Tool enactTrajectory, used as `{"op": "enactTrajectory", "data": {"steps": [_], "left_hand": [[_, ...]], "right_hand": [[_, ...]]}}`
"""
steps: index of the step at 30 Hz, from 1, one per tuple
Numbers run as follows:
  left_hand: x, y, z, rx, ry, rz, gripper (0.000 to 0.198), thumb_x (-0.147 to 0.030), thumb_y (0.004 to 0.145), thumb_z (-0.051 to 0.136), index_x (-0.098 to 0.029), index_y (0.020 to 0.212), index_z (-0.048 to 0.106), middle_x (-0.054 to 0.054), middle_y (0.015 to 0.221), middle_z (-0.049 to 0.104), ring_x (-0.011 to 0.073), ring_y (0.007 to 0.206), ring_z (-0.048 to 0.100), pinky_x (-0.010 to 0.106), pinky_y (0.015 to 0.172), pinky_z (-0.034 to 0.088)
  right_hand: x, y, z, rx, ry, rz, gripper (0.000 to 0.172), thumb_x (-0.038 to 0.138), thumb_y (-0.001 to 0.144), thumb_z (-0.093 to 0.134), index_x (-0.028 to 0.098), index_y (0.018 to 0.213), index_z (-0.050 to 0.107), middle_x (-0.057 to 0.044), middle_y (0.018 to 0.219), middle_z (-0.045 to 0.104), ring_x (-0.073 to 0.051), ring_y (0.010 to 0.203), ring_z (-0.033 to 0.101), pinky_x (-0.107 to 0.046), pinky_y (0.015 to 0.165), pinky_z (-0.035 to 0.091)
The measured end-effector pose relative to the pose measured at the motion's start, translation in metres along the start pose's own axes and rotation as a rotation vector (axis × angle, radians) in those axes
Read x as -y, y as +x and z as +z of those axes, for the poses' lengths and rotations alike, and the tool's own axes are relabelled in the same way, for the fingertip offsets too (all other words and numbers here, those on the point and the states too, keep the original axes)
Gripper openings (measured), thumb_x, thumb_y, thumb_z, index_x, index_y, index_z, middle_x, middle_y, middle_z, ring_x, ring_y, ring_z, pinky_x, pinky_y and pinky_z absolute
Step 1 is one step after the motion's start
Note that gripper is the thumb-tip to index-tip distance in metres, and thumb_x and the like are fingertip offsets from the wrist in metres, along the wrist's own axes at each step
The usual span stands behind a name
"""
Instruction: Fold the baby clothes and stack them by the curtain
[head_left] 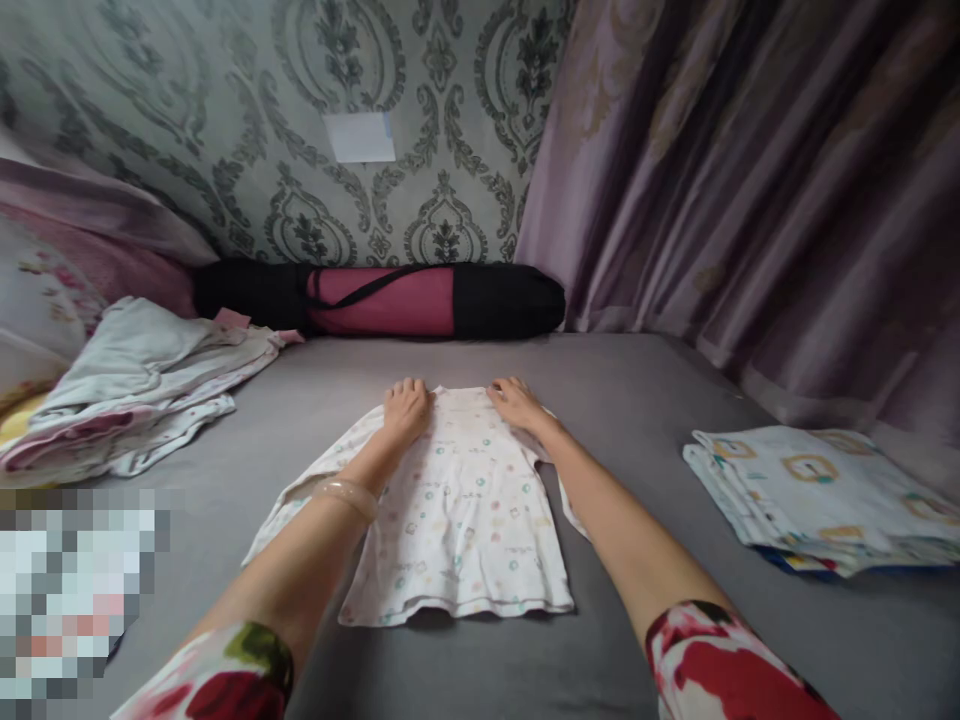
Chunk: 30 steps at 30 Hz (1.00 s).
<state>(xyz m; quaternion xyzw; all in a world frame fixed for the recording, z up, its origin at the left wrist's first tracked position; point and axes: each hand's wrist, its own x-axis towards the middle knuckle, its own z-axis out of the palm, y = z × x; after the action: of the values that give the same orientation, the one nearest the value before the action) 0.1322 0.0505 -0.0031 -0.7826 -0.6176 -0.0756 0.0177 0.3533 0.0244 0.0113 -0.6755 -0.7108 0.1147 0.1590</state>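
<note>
left hand point(406, 406): flat on baby shirt point(457, 520), gripping nothing
right hand point(516, 400): same, palm down
sleeves point(330, 455): half covered, I can't see them whole

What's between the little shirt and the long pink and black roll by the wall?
Only bare grey sheet lies between the little shirt and the roll, in the head view. The left hand and right hand rest on the shirt's far edge.

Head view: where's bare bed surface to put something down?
Widest bare grey sheet lies between the printed shirt and the folded stack. Another strip runs between the shirt's far edge and the rolled mat bag. Left is crowded by the clothes pile. The left hand and right hand lie flat on the shirt.
</note>
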Motion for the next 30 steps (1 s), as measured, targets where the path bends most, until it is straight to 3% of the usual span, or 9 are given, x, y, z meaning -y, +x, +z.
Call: {"op": "enactTrajectory", "data": {"steps": [3, 6, 9, 11, 15, 19, 27, 30], "left_hand": [[0.0, -0.002, -0.011, -0.012, 0.027, 0.053, 0.033, -0.033, 0.093, 0.04, -0.012, 0.118, 0.049, 0.02, 0.117, 0.055, 0.0328, 0.107, 0.05, 0.042, 0.087, 0.036], [-0.007, -0.006, -0.017, -0.059, -0.02, 0.163, 0.035, -0.029, 0.093, 0.04, -0.014, 0.124, 0.047, 0.018, 0.12, 0.054, 0.0329, 0.11, 0.049, 0.043, 0.088, 0.036], [-0.027, -0.008, -0.017, -0.034, -0.13, 0.305, 0.032, -0.024, 0.093, 0.038, -0.017, 0.122, 0.05, 0.016, 0.12, 0.055, 0.0316, 0.11, 0.05, 0.043, 0.088, 0.037], [-0.047, -0.006, -0.014, -0.005, -0.2, 0.398, 0.031, -0.022, 0.092, 0.038, -0.018, 0.118, 0.054, 0.014, 0.119, 0.058, 0.0303, 0.11, 0.051, 0.043, 0.088, 0.038], [-0.088, -0.001, -0.001, 0.016, -0.331, 0.542, 0.028, -0.016, 0.088, 0.04, -0.016, 0.108, 0.06, 0.012, 0.11, 0.063, 0.025, 0.103, 0.056, 0.038, 0.09, 0.041], [-0.117, -0.003, 0.014, -0.044, -0.451, 0.621, 0.028, -0.014, 0.089, 0.037, -0.014, 0.102, 0.061, 0.012, 0.103, 0.064, 0.0222, 0.1, 0.057, 0.035, 0.092, 0.044], [-0.128, -0.014, 0.038, -0.191, -0.544, 0.626, 0.024, -0.018, 0.092, 0.039, -0.017, 0.106, 0.058, 0.012, 0.112, 0.061, 0.0222, 0.107, 0.056, 0.039, 0.098, 0.043], [-0.127, -0.014, 0.039, -0.199, -0.533, 0.627, 0.023, -0.019, 0.092, 0.04, -0.016, 0.108, 0.057, 0.012, 0.113, 0.061, 0.0228, 0.108, 0.055, 0.039, 0.099, 0.043]], "right_hand": [[-0.03, -0.016, -0.035, -0.016, 0.161, 0.021, 0.029, 0.025, 0.097, 0.039, 0.015, 0.117, 0.058, -0.011, 0.117, 0.064, -0.016, 0.107, 0.058, -0.024, 0.09, 0.042], [-0.068, -0.058, -0.067, 0.035, 0.369, 0.187, 0.021, 0.022, 0.094, 0.044, 0.014, 0.097, 0.063, -0.008, 0.094, 0.07, -0.013, 0.077, 0.065, -0.021, 0.068, 0.049], [-0.098, -0.11, -0.082, 0.133, 0.5, 0.44, 0.019, 0.025, 0.092, 0.051, 0.014, 0.081, 0.06, -0.005, 0.074, 0.068, -0.01, 0.054, 0.06, -0.018, 0.048, 0.046], [-0.108, -0.141, -0.084, 0.151, 0.515, 0.513, 0.023, 0.031, 0.089, 0.056, 0.015, 0.073, 0.058, -0.003, 0.064, 0.064, -0.008, 0.047, 0.057, -0.017, 0.043, 0.043], [-0.105, -0.178, -0.078, 0.2, 0.432, 0.485, 0.034, 0.044, 0.086, 0.057, 0.016, 0.069, 0.06, -0.002, 0.057, 0.063, -0.009, 0.045, 0.054, -0.018, 0.044, 0.041], [-0.091, -0.188, -0.072, 0.164, 0.226, 0.35, 0.034, 0.05, 0.077, 0.063, 0.016, 0.072, 0.063, -0.003, 0.065, 0.066, -0.013, 0.059, 0.06, -0.021, 0.052, 0.04], [-0.081, -0.181, -0.062, 0.215, 0.147, 0.261, 0.011, 0.028, 0.07, 0.063, 0.018, 0.074, 0.062, 0.0, 0.07, 0.065, -0.012, 0.063, 0.055, -0.02, 0.055, 0.035], [-0.079, -0.18, -0.061, 0.161, 0.127, 0.285, 0.014, 0.03, 0.072, 0.062, 0.017, 0.078, 0.062, -0.002, 0.073, 0.066, -0.013, 0.064, 0.056, -0.021, 0.056, 0.035]]}}
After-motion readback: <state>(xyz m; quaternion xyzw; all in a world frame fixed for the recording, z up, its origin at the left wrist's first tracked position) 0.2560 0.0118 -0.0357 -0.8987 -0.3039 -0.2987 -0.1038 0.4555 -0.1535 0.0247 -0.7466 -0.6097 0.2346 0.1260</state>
